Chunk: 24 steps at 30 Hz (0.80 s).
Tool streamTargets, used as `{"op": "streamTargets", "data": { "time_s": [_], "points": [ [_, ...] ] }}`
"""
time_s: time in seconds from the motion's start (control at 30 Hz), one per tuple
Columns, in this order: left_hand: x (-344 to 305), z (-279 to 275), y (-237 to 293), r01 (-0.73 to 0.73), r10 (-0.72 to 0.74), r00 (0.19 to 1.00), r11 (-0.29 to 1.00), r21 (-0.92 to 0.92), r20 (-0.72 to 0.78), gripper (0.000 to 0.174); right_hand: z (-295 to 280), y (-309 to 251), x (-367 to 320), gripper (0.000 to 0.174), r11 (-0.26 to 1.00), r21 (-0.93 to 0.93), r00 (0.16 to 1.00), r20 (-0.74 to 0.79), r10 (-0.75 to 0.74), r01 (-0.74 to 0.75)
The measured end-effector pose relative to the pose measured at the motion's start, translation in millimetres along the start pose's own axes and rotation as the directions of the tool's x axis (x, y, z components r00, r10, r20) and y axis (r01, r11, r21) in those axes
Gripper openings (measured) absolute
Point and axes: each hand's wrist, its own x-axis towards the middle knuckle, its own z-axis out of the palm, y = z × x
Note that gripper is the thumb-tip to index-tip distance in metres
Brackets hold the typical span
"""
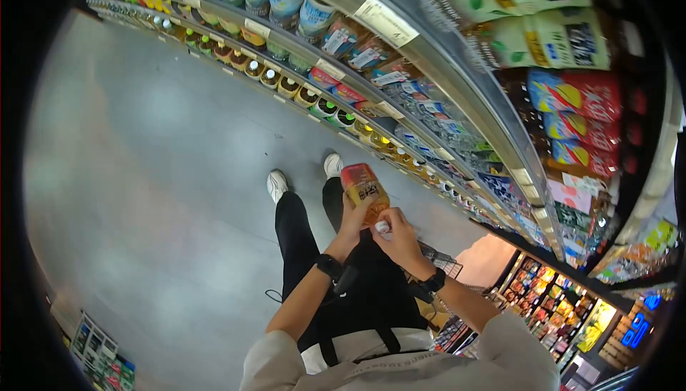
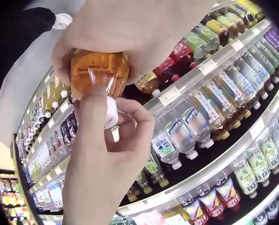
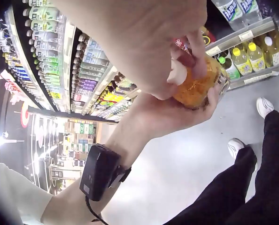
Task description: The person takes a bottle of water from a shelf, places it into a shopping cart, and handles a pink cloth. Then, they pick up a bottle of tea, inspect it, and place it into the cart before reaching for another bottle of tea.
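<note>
A bottle of orange-coloured drink (image 1: 366,189) with a red and yellow label is held in front of the body, its white cap (image 1: 383,227) pointing back toward the person. Around the bottle's body curls the left hand (image 1: 349,225). At the neck end, the right hand (image 1: 397,239) pinches the cap between thumb and fingers. From the left wrist view, the drink (image 2: 99,75) shows below the left palm, with the right thumb lying across its shoulder by the cap (image 2: 112,112). The right wrist view has the bottle (image 3: 196,91) resting across the left hand's fingers (image 3: 212,101).
Long shelves (image 1: 429,116) of bottled drinks run along the front and right. Grey floor (image 1: 164,155) stretches to the left. A wire basket or cart (image 1: 439,256) stands by the right forearm. Beyond it, a lit display (image 1: 550,298) of packaged goods.
</note>
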Motion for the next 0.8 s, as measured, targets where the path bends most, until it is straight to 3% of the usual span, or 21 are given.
{"op": "streamTargets", "data": {
  "time_s": [0.1, 0.2, 0.23, 0.37, 0.5, 0.63, 0.73, 0.8],
  "points": [
    [43.1, 17.0, -13.7, -0.183, 0.184, 0.983, 0.983, -0.007, 0.012, 0.078, 2.9, 33.0, 8.6, 0.035, 0.942, 0.289, 0.980, -0.054, 0.193, -0.170],
    [86.0, 31.8, -20.9, -0.283, 0.278, 0.958, 0.954, 0.103, 0.065, 0.082, -12.1, 53.2, 13.4, 0.037, 0.912, 0.311, 0.960, 0.001, 0.280, -0.266],
    [97.3, 37.0, -22.4, -0.237, 0.235, 0.971, 0.965, 0.113, 0.031, 0.093, -15.0, 64.7, 10.8, 0.039, 0.915, 0.296, 0.960, 0.027, 0.280, -0.275],
    [119.7, 66.2, -19.2, -0.301, 0.300, 0.954, 0.950, 0.082, 0.020, 0.116, -12.9, 129.4, -9.5, 0.046, 0.944, 0.181, 0.954, 0.178, 0.243, -0.274],
    [145.8, 80.4, -26.8, -0.366, 0.367, 0.930, 0.918, 0.156, 0.025, 0.114, -6.4, 157.8, -34.2, 0.055, 0.932, -0.009, 0.873, 0.347, 0.342, -0.362],
    [177.8, 81.3, -34.2, -0.377, 0.389, 0.921, 0.893, 0.245, -0.001, 0.110, -11.5, 160.7, -39.1, 0.063, 0.969, -0.201, 0.831, 0.506, 0.230, -0.145],
    [192.4, 81.6, -42.2, -0.464, 0.473, 0.881, 0.859, 0.215, 0.011, 0.108, -12.4, 164.1, -39.9, 0.061, 0.973, -0.224, 0.865, 0.478, 0.153, -0.048],
    [202.3, 80.5, -48.0, -0.478, 0.492, 0.870, 0.847, 0.233, -0.002, 0.107, -14.5, 170.0, -37.1, 0.056, 0.971, -0.223, 0.831, 0.522, 0.191, -0.084]
  ]
}}
